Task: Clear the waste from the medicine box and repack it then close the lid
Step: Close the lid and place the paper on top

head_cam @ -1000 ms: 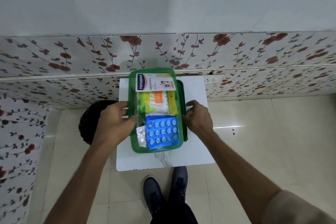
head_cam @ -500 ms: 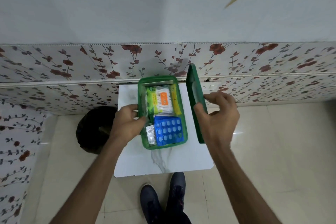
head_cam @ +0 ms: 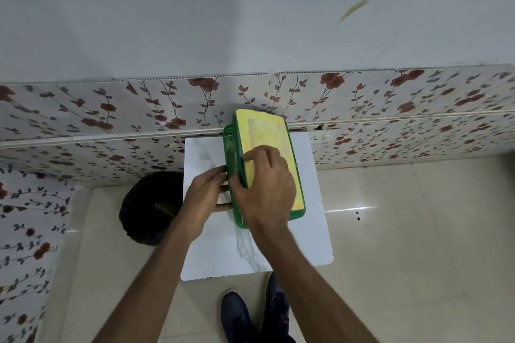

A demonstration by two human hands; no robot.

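Note:
The green medicine box (head_cam: 229, 145) stands on a small white marble-pattern table (head_cam: 312, 203). Its green lid (head_cam: 267, 128) with a yellow label lies over the box, its left edge slightly raised. My right hand (head_cam: 264, 189) lies on the lid, fingers curled over its left edge. My left hand (head_cam: 204, 192) holds the box's left wall near the front corner. The box's contents are hidden under the lid.
A black waste bin (head_cam: 150, 207) stands on the floor just left of the table. A floral-panelled wall (head_cam: 111, 114) runs behind the table. My dark shoes (head_cam: 250, 315) show under the table's front edge, on a beige tiled floor (head_cam: 418, 231).
My right hand has swung the lid from upright at the box's right side down over the box. The pills and cotton buds are now covered. My left hand stays at the left wall.

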